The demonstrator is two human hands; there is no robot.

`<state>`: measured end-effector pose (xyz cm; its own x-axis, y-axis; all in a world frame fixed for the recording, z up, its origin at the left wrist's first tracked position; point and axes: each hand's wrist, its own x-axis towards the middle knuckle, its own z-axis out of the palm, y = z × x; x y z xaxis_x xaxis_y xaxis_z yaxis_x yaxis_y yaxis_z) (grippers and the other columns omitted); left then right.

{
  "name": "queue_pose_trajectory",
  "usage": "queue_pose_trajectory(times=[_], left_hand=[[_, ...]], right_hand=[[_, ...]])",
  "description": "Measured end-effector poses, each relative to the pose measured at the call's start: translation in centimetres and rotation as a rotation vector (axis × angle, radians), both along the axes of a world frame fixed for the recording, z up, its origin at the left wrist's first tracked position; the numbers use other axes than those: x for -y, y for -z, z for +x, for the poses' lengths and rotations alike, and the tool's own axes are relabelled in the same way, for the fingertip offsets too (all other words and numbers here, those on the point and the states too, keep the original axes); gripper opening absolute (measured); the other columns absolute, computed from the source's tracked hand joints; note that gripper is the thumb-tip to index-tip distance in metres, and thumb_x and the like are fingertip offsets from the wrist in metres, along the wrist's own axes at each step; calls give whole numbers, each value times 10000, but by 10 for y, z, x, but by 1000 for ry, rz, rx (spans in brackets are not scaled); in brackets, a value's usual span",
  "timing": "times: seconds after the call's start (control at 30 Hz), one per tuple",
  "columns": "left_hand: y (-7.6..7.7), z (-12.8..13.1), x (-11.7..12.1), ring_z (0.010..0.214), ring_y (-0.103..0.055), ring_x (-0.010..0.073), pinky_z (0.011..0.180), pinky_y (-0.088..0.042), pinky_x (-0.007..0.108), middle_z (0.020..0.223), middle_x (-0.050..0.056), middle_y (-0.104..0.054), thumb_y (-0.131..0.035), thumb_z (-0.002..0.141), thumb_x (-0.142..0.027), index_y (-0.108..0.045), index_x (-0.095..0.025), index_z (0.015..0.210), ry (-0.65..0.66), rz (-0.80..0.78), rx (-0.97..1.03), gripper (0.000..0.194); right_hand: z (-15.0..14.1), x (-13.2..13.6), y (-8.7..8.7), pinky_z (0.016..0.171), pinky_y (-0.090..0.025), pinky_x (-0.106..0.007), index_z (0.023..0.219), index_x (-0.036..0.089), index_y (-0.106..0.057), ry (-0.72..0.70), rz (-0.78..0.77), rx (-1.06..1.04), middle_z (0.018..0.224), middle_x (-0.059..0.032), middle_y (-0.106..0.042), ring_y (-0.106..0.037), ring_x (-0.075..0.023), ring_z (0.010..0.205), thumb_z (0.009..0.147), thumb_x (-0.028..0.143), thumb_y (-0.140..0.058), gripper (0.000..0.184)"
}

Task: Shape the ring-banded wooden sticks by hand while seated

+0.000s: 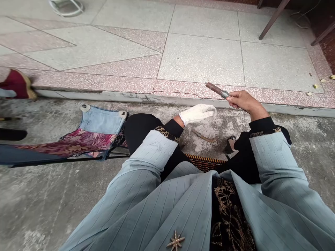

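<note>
My right hand (244,103) is bare and grips a brown rod wound with grey wire (215,90). The rod's plain end points up and to the left, over the edge of the tiled step. A thin loose strand seems to hang below the fingers. To the left and a little lower, my left hand (198,114) wears a white knitted glove. Its fingers are curled together, and whatever may lie inside them is hidden. Below the glove, on the concrete, lies a slim brown stick-like tool (205,136) with a bent end. The two hands are apart.
A raised tiled step (201,55) runs across in front. A folding cloth chair (102,120) stands left of my knee. Between my legs shows a woven rim (205,162). A person's red shoe (17,83) is far left. Thin brown furniture legs (273,19) stand back right.
</note>
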<state>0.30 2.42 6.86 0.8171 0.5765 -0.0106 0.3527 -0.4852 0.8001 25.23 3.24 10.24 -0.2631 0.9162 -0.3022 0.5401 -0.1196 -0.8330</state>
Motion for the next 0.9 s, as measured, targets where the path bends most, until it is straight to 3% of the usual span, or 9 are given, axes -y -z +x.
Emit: queue_pose_trajectory(times=[0.1,0.2,0.3,0.47,0.57,0.6,0.77,0.9], left_hand=[[1,0,0,728,-534,133,742,-393,251,877,34,-645,-388,973,-379,-653,-136,1022,-2,75,-55,363],[1,-2,-1,758,-560,151,729,-388,252,895,47,-662,-396,966,-355,-664,-143,1028,-16,160,-124,347],[0,-4,-2,727,-562,154,693,-374,252,865,47,-666,-420,952,-322,-677,-159,1015,6,226,-195,311],[5,-6,-4,755,-586,158,714,-398,250,874,55,-685,-453,945,-324,-689,-155,1026,106,215,-159,302],[9,-7,-6,835,-612,157,774,-437,246,978,69,-703,-453,957,-350,-675,-141,1102,92,109,-72,339],[10,-8,-7,860,-618,157,790,-449,249,1015,75,-706,-452,961,-364,-669,-137,1124,72,66,-38,353],[14,-7,-9,831,-611,152,780,-474,266,998,83,-701,-424,981,-466,-669,-119,1086,-33,2,29,437],[16,-4,-7,800,-599,146,785,-457,261,924,55,-683,-390,988,-504,-670,-129,1037,23,44,-8,471]], right_hand=[[1,-1,0,530,-310,-251,737,156,-597,-29,8,148,603,10,-502,-411,-86,528,843,384,-629,254],[1,-4,6,598,-346,-270,899,163,-710,-94,14,373,680,-16,-582,-487,-125,618,844,403,-626,261],[-5,-3,14,661,-374,-296,981,202,-754,-254,-83,523,778,-38,-654,-548,-164,712,818,406,-666,276],[-25,8,16,610,-349,-281,886,192,-755,-760,-397,383,621,7,-585,-464,-124,581,777,488,-714,318],[-26,13,4,590,-329,-257,907,178,-740,-877,-393,176,623,28,-559,-442,-104,581,783,534,-704,378],[-23,14,-1,591,-330,-250,924,180,-732,-855,-358,94,659,27,-571,-451,-100,596,795,542,-692,387],[1,11,-17,579,-324,-247,834,174,-665,-400,-118,-99,662,23,-530,-422,-89,586,839,519,-662,345],[3,11,-14,558,-327,-257,732,163,-617,-250,-99,-97,664,-3,-557,-419,-88,562,830,485,-673,341]])
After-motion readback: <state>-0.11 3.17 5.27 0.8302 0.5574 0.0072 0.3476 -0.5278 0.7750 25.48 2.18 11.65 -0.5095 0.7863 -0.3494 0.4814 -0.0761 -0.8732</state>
